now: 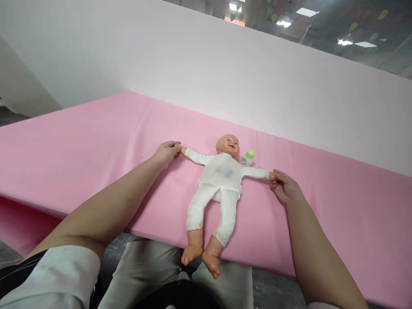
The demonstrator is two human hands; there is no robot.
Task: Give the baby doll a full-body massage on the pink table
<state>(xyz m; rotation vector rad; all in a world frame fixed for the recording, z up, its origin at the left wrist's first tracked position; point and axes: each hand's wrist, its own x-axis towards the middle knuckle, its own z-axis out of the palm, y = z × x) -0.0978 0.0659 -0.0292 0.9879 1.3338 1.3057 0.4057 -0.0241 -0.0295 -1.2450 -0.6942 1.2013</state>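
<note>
A baby doll point(222, 174) with a white cloth body lies on its back on a pink padded table point(96, 141). Its head points away from me, and its bare plastic feet hang over the near edge. My left hand point(167, 153) is closed around the doll's hand on the left. On the other side, my right hand point(286, 185) pinches the doll's other hand between thumb and fingers. Both doll arms are stretched out sideways. Beside the doll's head and above its arm on the right is a small clear bottle point(247, 159) with a green cap.
A white wall point(225, 73) rises along the table's far side. Above it, a glass pane point(322, 30) shows ceiling lights and coloured leaf shapes. My legs point(144, 266) are close to the table's near edge.
</note>
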